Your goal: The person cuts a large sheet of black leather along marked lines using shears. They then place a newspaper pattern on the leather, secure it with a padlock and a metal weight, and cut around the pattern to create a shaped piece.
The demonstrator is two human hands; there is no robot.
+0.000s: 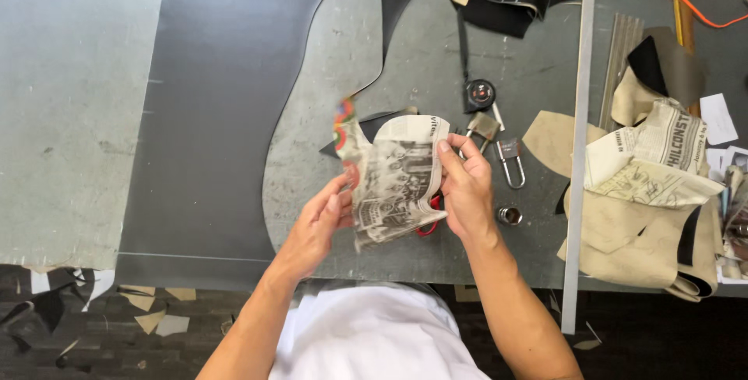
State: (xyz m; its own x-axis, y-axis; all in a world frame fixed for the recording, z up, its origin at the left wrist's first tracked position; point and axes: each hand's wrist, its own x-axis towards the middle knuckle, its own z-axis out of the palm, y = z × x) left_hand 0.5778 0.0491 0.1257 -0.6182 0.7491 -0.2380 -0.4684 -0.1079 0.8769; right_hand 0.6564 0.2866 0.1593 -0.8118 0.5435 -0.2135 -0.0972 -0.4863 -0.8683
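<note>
A curved piece cut from newspaper (pixel 393 181) is held up over the grey worktable (pixel 78 115). My left hand (pixel 318 224) grips its lower left edge with thumb and fingers. My right hand (pixel 466 189) pinches its right edge near the top. A red-handled tool (pixel 428 228) lies on the table under the paper, mostly hidden. A large dark sheet of material (pixel 210 115) with a curved cut-out lies to the left of my hands.
Two padlocks (pixel 510 160) and a small round black device (pixel 479 93) lie just right of my hands. A long metal ruler (pixel 580 131) runs down the table. Tan pattern pieces and newspaper (pixel 654 177) pile up at the right. Scraps litter the floor (pixel 156 318).
</note>
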